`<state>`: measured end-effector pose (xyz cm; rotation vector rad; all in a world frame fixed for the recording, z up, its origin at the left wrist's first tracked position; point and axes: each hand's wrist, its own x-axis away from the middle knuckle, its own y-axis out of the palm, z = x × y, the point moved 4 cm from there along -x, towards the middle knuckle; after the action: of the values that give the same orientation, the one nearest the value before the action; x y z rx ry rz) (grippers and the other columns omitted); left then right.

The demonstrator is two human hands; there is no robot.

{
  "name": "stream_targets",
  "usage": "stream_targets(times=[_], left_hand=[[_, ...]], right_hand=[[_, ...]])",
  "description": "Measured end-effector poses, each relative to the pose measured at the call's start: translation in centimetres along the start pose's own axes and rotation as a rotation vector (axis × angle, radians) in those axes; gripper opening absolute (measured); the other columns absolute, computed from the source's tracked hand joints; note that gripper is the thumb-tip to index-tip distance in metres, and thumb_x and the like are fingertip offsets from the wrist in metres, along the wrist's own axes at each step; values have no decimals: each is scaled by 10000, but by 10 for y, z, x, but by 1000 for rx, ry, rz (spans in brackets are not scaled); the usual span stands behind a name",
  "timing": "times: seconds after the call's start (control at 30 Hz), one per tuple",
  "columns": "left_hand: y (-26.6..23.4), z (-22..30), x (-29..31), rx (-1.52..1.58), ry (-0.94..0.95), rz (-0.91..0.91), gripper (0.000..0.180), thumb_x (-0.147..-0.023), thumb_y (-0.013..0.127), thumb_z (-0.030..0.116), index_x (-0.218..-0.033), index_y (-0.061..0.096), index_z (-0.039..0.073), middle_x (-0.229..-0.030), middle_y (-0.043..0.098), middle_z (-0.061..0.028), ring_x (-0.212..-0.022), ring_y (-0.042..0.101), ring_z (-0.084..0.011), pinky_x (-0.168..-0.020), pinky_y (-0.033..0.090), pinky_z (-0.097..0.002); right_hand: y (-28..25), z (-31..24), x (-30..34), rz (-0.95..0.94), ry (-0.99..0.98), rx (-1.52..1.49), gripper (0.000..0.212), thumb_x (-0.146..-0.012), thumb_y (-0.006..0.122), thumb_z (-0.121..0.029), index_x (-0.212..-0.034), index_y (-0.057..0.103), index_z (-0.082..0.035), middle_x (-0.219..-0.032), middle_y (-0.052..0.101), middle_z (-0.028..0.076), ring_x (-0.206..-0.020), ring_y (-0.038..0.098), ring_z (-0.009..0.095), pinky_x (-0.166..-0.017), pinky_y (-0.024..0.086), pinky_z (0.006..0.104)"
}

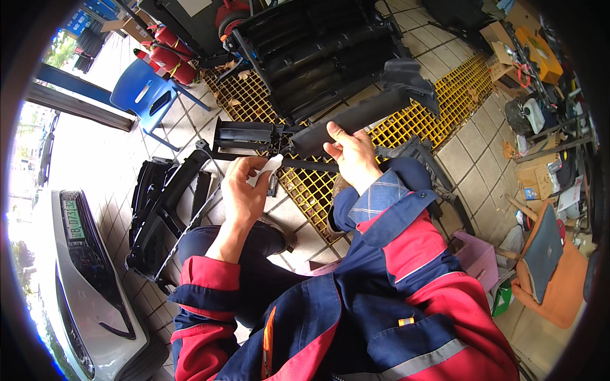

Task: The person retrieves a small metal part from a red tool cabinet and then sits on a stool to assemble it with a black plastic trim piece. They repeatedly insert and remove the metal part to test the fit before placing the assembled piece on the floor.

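Note:
My left hand (246, 185) is closed in a pinch on a small white piece (273, 164) that looks like a folded wipe; its exact kind is unclear. The white piece reaches toward the end of a long black plastic panel (356, 120). My right hand (357, 155) grips this panel near its middle, thumb on the upper face, other fingers partly hidden. The panel slants up to the right, where its end widens into a bent flange. Beside its left end is a black slatted part (244, 136), and a thin black bar (308, 165) runs below the panel.
Black plastic frames (168, 209) lie to the left, near a silver car (95, 286). Yellow grating (305, 203) crosses the tiled floor. A large black ribbed part (324, 51) lies ahead. A blue chair (145, 95) and red extinguishers (170, 60) stand far left; cardboard boxes (534, 178) sit right.

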<state>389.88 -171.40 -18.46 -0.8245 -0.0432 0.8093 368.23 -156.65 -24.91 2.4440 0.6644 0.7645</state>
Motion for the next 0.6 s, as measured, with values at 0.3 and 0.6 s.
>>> stream_targets(times=[0.3, 0.6], left_hand=[[-5, 4, -1, -14, 41, 52, 255, -829, 793, -42, -1064, 747, 45, -955, 736, -60, -830, 674, -197, -795, 562, -322], [-7, 9, -2, -39, 64, 54, 245, -829, 783, -38, -1057, 746, 45, -961, 714, -90, -855, 675, -256, -809, 562, -365]], right_hand=[[6, 4, -6, -155, -52, -94, 186, -977, 811, -42, -1134, 711, -49, -1055, 743, 71, -919, 729, 185, -860, 652, 322], [6, 10, -11, -278, -24, -77, 183, -896, 744, 94, -1019, 724, -40, -986, 753, 70, -916, 733, 190, -893, 618, 332]])
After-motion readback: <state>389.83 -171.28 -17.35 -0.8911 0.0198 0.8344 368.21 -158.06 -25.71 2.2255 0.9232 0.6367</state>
